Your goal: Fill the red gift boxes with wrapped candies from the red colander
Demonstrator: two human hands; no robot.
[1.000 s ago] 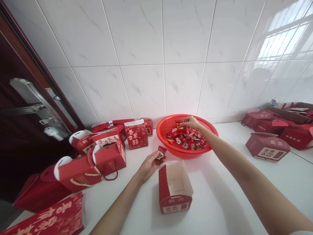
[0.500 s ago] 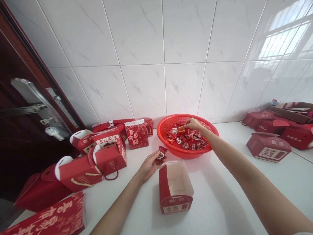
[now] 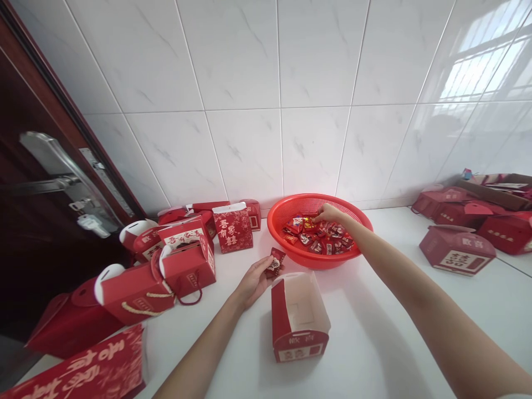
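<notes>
My left hand [image 3: 254,282] is closed on a small dark red candy packet [image 3: 275,262] with pale print, held just above the table. Inside the red plastic basket [image 3: 286,252], my right hand [image 3: 328,214] reaches down with its fingers pinched at a red-and-yellow wrapped candy [image 3: 308,223]. Part of that candy is hidden by the fingers. Many other wrapped candies [image 3: 328,244] lie around it. In front of the basket stands a red gift box [image 3: 300,339], its top open and its pale inside showing nothing in it.
Several red gift boxes [image 3: 137,288] crowd the left side, some with rope handles. A larger printed red box [image 3: 95,366] lies at the front left. More boxes [image 3: 456,250] and a brown carton [image 3: 499,191] stand at the right. A tiled wall [image 3: 245,155] rises behind; a door handle [image 3: 54,183] is at left.
My right hand has dipped slightly lower into the candies, and the red-and-yellow candy has sunk a little with it. My left hand keeps its packet in the same place.
</notes>
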